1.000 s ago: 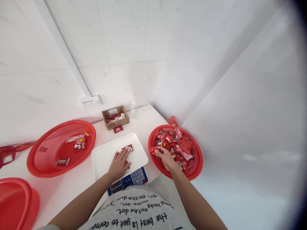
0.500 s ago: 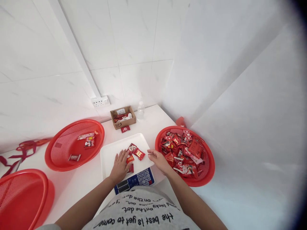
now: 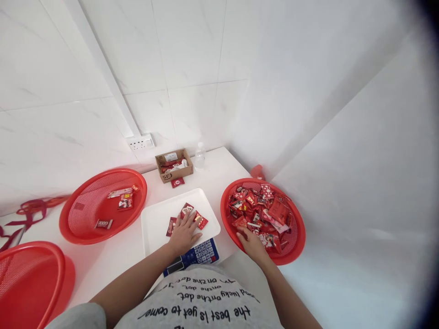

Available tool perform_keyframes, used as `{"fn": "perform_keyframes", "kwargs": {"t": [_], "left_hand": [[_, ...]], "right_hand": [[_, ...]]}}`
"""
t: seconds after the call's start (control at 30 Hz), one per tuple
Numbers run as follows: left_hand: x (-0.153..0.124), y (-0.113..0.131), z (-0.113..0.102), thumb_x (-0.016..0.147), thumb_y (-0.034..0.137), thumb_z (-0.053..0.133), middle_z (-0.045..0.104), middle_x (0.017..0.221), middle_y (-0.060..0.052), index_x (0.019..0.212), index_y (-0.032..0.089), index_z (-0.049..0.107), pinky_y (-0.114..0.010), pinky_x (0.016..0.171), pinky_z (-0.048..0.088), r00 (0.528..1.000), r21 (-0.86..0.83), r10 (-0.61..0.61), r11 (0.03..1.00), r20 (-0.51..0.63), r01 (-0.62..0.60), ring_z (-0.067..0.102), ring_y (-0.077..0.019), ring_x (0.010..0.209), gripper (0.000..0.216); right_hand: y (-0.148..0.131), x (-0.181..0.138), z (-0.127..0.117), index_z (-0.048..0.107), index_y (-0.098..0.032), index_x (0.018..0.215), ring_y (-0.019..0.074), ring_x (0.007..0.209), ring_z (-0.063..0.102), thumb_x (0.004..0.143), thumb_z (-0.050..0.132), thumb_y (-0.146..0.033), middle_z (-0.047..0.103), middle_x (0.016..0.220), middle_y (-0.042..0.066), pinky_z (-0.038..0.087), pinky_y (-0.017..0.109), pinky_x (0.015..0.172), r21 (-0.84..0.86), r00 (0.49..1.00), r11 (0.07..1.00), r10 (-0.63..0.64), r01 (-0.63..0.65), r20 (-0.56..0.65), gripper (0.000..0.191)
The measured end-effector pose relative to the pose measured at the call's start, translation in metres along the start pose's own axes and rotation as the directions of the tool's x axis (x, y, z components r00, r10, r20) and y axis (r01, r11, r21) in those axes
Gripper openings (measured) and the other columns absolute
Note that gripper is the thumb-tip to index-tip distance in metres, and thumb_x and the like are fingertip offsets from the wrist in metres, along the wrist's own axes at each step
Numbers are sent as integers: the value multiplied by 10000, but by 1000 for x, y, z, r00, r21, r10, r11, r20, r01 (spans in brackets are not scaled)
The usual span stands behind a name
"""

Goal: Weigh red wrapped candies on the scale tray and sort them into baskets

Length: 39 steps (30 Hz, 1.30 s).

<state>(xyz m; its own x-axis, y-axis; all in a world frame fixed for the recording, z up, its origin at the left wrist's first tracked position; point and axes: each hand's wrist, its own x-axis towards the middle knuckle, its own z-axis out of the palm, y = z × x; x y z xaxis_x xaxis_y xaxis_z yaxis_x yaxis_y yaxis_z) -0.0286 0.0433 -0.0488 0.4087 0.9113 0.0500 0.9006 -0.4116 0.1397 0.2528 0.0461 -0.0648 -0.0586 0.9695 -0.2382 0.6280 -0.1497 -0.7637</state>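
My left hand (image 3: 185, 234) lies with fingers spread over several small red snack packets (image 3: 201, 221) on the white tray (image 3: 154, 228) of a weighing scale. It partly covers them; a dark red packet (image 3: 170, 226) shows at its left side. The scale's blue keypad (image 3: 202, 253) is visible below the tray. At the near left part of a red basket (image 3: 302, 237), heaped with red packets (image 3: 267, 214), is my right hand (image 3: 253, 244). Its fingers are slightly parted and touch or hover just by the packets, with nothing visibly held.
A red mesh basket (image 3: 73, 224) with a few packets stands on the left, and another red basket (image 3: 30, 292) is nearer. Behind the tray are a small cardboard box (image 3: 178, 173), a single red packet (image 3: 177, 182) and a clear bottle (image 3: 200, 157). Red ribbon (image 3: 32, 212) lies far left.
My right hand has moved from the tray's right edge into the right basket. My left hand has shifted right over the packets, and a dark red packet now shows left of it.
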Motion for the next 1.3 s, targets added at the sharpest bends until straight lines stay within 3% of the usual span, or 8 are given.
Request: {"fn": "perform_keyframes", "kwargs": {"t": [0.23, 0.47, 0.6, 0.7, 0.83, 1.03, 1.2, 1.3], "left_hand": [[-27, -9, -9, 865, 383, 398, 309, 1435, -103, 1208, 215, 495, -521, 1069, 168, 995, -48, -78, 996, -55, 76, 193, -275, 1339, 394], [-62, -32, -7, 877, 385, 368, 272, 1443, -151, 1318, 150, 354, -533, 1059, 188, 914, -93, -375, 926, -154, 365, 146, -277, 1351, 500], [-48, -25, -7, 878, 414, 356, 247, 1458, -132, 1352, 185, 320, -526, 1066, 170, 950, -76, -302, 952, -75, 297, 134, -276, 1353, 528], [-21, -15, -7, 878, 445, 333, 195, 1477, -117, 1383, 213, 257, -531, 1054, 188, 944, -97, -329, 941, -25, 325, 120, -289, 1353, 561], [10, -14, -6, 866, 467, 343, 253, 1461, -94, 1346, 246, 344, -557, 1045, 167, 960, -62, -276, 958, 50, 278, 167, -307, 1341, 528], [14, -30, -9, 862, 402, 383, 350, 1419, -68, 1315, 245, 387, -489, 1062, 195, 991, -82, -116, 989, 61, 121, 257, -256, 1313, 479], [21, -32, -21, 852, 234, 402, 586, 1144, -65, 1133, 238, 551, -518, 1049, 200, 992, -91, -125, 988, 35, 128, 431, -244, 1178, 319], [30, -26, -35, 865, 187, 367, 619, 1013, -60, 1024, 232, 600, -530, 1034, 212, 991, -72, -129, 989, -18, 128, 460, -249, 1128, 286]], "right_hand": [[-17, -8, 7, 595, -154, 1074, 220, 1046, 560, 836, 368, -401, 622, 1113, 117, 398, 366, 927, -58, 999, 997, -42, 44, 25, 411], [-18, -6, 8, 581, -144, 1092, 220, 1050, 555, 847, 331, -412, 612, 1128, 119, 392, 344, 919, -139, 999, 990, -8, 13, 34, 441], [-22, -7, 7, 586, -170, 1084, 218, 1023, 571, 853, 323, -414, 621, 1114, 107, 404, 339, 888, -161, 999, 987, 20, -13, 38, 426], [-24, -7, 6, 594, -181, 1063, 212, 996, 584, 855, 323, -415, 633, 1087, 100, 413, 326, 862, -164, 998, 986, 32, -24, 48, 414], [-25, -7, 5, 601, -191, 1044, 203, 980, 589, 853, 336, -410, 644, 1062, 88, 416, 307, 848, -152, 999, 988, 28, -22, 40, 394], [-24, -7, 7, 600, -190, 1041, 206, 965, 595, 853, 341, -419, 650, 1047, 85, 420, 314, 841, -141, 1000, 990, 12, -10, 15, 394], [-23, -5, 6, 614, -221, 1018, 209, 946, 606, 852, 353, -409, 656, 1038, 74, 435, 327, 820, -155, 1000, 988, 22, -20, 10, 362], [-24, -9, 7, 610, -209, 1028, 219, 998, 581, 844, 373, -404, 642, 1065, 87, 424, 360, 868, -108, 998, 994, -20, 13, -61, 358]]}}
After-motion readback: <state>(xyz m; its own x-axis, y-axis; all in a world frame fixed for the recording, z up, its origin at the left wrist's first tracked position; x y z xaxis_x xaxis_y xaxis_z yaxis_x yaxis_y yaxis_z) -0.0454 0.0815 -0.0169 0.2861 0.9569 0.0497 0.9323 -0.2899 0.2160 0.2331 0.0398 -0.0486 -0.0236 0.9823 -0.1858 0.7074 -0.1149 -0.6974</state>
